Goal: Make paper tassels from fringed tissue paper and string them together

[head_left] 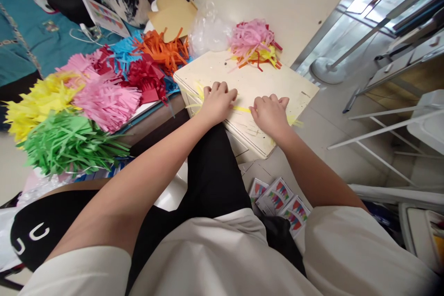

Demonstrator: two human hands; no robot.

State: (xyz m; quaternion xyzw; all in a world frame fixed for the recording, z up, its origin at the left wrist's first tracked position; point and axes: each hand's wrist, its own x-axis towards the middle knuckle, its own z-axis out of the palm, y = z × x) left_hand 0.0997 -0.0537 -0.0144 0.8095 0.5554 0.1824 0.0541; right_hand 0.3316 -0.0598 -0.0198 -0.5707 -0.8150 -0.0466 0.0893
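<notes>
A cream wooden board [274,81] lies in front of me, with a strip of yellow fringed paper [243,109] stretched across it. My left hand [218,100] rests on the left part of the strip, fingers curled down onto it. My right hand [269,113] presses on the right part, fingers bent under. The strip's yellow ends stick out past both hands. Whether either hand pinches the paper is hidden under the fingers.
Piles of cut fringed paper lie at left: green [69,143], yellow [38,101], pink [104,97], red [147,76], orange [163,51]. A pink and yellow scrap heap [255,44] sits on the board's far edge. Printed packets [277,201] lie on the floor. A metal stand [374,134] is at right.
</notes>
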